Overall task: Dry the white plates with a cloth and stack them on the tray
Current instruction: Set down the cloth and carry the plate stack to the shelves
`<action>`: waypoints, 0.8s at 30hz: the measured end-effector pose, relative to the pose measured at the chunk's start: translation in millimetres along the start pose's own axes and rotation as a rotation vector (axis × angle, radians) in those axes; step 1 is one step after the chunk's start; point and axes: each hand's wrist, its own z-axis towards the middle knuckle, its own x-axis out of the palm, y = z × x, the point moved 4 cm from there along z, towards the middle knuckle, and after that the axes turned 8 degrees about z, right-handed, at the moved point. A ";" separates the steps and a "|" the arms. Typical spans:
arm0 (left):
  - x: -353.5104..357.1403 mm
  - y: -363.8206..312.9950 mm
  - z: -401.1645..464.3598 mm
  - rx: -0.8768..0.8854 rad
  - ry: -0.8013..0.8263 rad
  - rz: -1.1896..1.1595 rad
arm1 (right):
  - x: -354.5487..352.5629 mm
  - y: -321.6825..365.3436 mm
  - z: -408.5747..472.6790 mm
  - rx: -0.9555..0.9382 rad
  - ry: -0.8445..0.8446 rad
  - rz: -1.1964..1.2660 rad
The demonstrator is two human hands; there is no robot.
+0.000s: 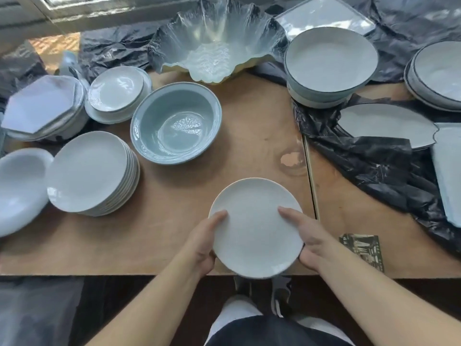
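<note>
Two hands and one plate are what matter here, but start with the wooden table, since everything sits on it. At the far middle lies a big wavy glass bowl, and nearer, left of centre, a pale blue bowl. At near left is the stack of white plates, tilted a little toward the left. Black plastic sheeting covers the right side under more dishes. You cannot see a cloth or a tray anywhere in this view.

The white plate you hold is at the near edge of the table, in the middle, partly overhanging it. Your left hand grips its left rim, thumb on the top face and fingers curled beneath. Your right hand grips the right rim the same way.

Expect the plate to be stiff, fairly light and breakable, and its glazed face will likely be slippery if wet. Opposite rims, as you have it now, look like the safest hold.

Being round, it has no long axis. Its eating face is turned up toward you, and it seems tipped slightly, near edge lower, though that is hard to judge.
</note>
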 end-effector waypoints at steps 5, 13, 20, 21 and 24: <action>-7.9 -22.2 43.9 -0.021 0.000 0.041 | 14.8 4.8 36.4 -0.006 -0.044 0.045; -14.2 -37.8 82.8 -0.065 0.035 0.041 | 34.9 15.7 64.6 -0.003 -0.095 0.070; -14.5 -38.6 96.6 -0.077 0.053 0.053 | 36.6 15.0 75.8 0.005 -0.108 0.086; -14.7 -38.5 97.9 -0.078 0.052 0.056 | 37.0 15.1 76.8 0.003 -0.113 0.087; -15.6 -38.4 103.0 -0.067 0.051 0.073 | 38.8 14.8 78.6 0.005 -0.123 0.083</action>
